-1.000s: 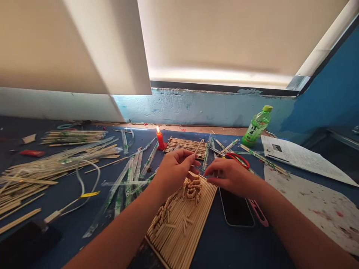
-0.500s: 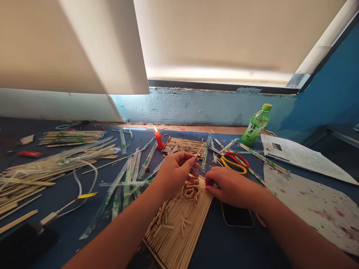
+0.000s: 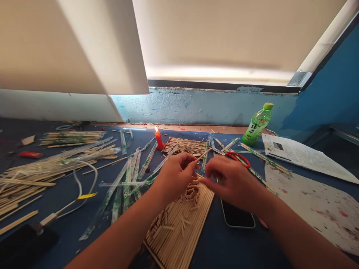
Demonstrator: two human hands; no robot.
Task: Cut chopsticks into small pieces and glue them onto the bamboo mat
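Observation:
Between the thumb and fingers of my left hand (image 3: 179, 173) is a thin wooden stick (image 3: 203, 154), pointing up and to the right. Close beside it, my right hand (image 3: 224, 177) has its fingers curled, blurred by motion; whether they hold anything is hidden. Below both hands lies a panel of parallel wooden sticks (image 3: 190, 231). Short cut pieces (image 3: 183, 221) lie loose on it, and more are set in curved rows (image 3: 192, 190) near its far end. A dark phone (image 3: 238, 213) lies under my right hand.
A lit red candle (image 3: 158, 139) stands behind a smaller stick panel (image 3: 186, 145). Red-handled scissors (image 3: 238, 157), a green bottle (image 3: 257, 125) and papers (image 3: 305, 157) are at the right. Plastic wrappers (image 3: 127, 183), a white cable (image 3: 77, 183) and many sticks (image 3: 28, 175) cover the left.
My right hand has risen slightly and now covers the scissors' yellow handle. The stick in my left hand has tilted further right. A short piece now shows on the panel below the curved rows.

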